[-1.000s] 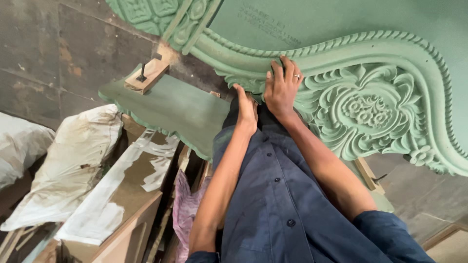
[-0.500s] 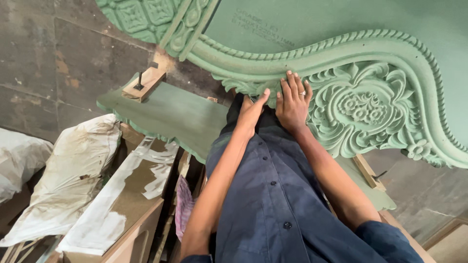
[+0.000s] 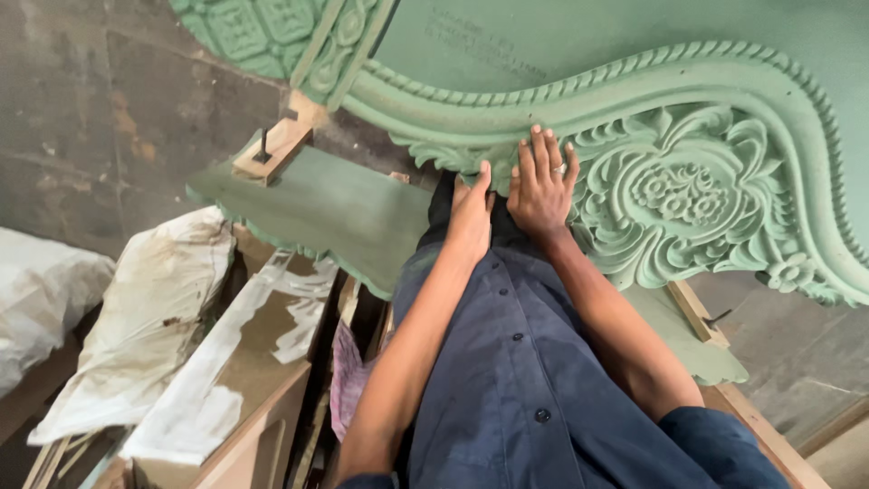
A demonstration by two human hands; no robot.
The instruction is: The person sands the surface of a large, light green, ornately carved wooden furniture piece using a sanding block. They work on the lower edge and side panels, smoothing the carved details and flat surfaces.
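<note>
A large green-painted carved wooden panel with floral relief and rope-pattern border (image 3: pixel 688 181) is seen filling the upper right of the head view, from 12 to 3 o'clock. The right hand (image 3: pixel 541 186) is laid flat on the carved leaf relief at its lower left edge, fingers (image 3: pixel 539 149) extended and slightly spread, gripping nothing; a ring is visible on one finger. The left hand (image 3: pixel 471 215) is placed just beside it, at its 9 o'clock, edge-on against the lower rim of the same carving, fingers held together and straight; nothing is clamped in them. The two hands are nearly touching at the thumbs. A dark blue buttoned shirt (image 3: pixel 516 380) is seen between the forearms, toward 6 o'clock. A flat green scallop-edged board (image 3: pixel 317 204) lies below the carving at 10 o'clock of the hands, with a small bare wooden block carrying a dark metal screw (image 3: pixel 272 149) at its upper end. Pale dust-stained cloth sheets (image 3: pixel 154 317) are draped over brown boards at 8 o'clock. A grey stone-tile floor (image 3: pixel 90 109) is visible at 10 o'clock.
</note>
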